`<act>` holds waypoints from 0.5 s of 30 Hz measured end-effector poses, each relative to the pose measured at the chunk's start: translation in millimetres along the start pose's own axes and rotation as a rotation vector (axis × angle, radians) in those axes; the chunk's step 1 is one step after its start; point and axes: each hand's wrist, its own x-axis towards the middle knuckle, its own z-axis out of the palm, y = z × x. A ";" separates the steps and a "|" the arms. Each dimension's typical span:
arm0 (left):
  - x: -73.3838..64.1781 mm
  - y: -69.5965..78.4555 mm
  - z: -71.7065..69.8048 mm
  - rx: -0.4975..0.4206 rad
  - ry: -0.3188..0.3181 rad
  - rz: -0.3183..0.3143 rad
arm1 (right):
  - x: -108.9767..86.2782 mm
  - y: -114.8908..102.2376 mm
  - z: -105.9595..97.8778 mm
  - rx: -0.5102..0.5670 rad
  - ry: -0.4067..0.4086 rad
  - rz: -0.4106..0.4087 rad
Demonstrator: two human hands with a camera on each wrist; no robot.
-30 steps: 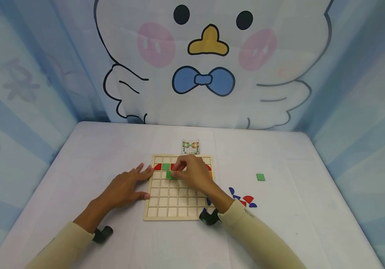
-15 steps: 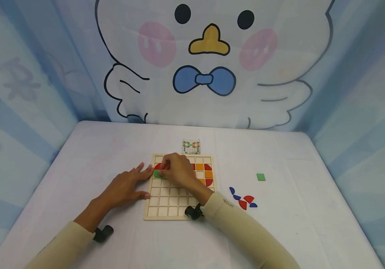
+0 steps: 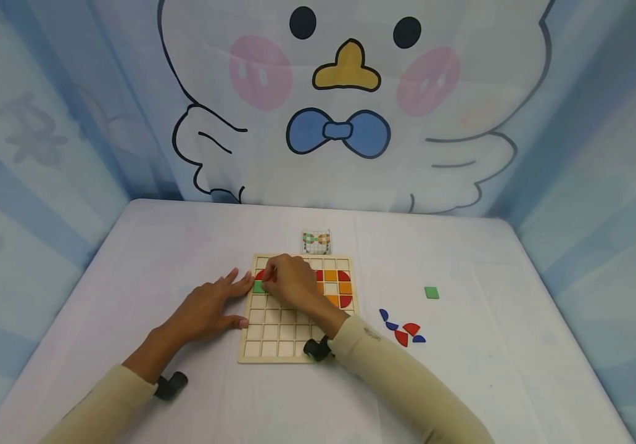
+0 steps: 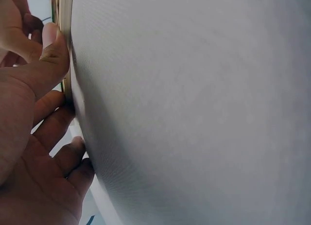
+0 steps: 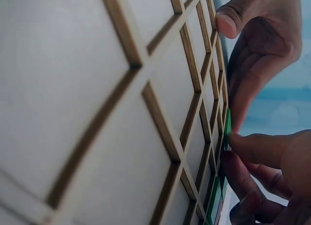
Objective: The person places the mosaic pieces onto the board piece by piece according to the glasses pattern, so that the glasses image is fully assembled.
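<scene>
A wooden grid board (image 3: 273, 359) lies on the table with red, orange and green pieces set in its upper cells. At its left column, my right hand (image 3: 292, 282) pinches a green square tile (image 3: 258, 287) between thumb and fingertips, in a cell below a red quarter-circle piece (image 3: 260, 275). The right wrist view shows the thumb tip against that tile (image 5: 227, 125). My left hand (image 3: 206, 308) rests against the board's left edge, fingers spread, thumb touching the frame. My right hand hides several upper-left cells.
Past the board's far edge lies a small pattern card (image 3: 316, 242). To the right, a loose green square tile (image 3: 431, 293) lies apart from several red pieces (image 3: 411, 329) and blue pieces (image 3: 392, 325). A patterned curtain (image 3: 340, 179) hangs behind the table.
My right hand has moved left across the board with the green tile, from the third row area to the left column, then nearly stopped. My left hand has stayed in place.
</scene>
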 end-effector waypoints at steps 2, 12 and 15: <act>0.3 0.2 0.5 -0.003 0.000 0.002 | -3.8 1.7 -2.6 0.015 0.006 -0.009; 1.2 2.4 0.9 0.002 -0.016 -0.017 | -33.4 20.8 -31.0 0.066 0.029 -0.021; 1.0 3.1 0.7 0.010 -0.019 -0.028 | -44.1 28.8 -43.0 0.079 0.054 -0.009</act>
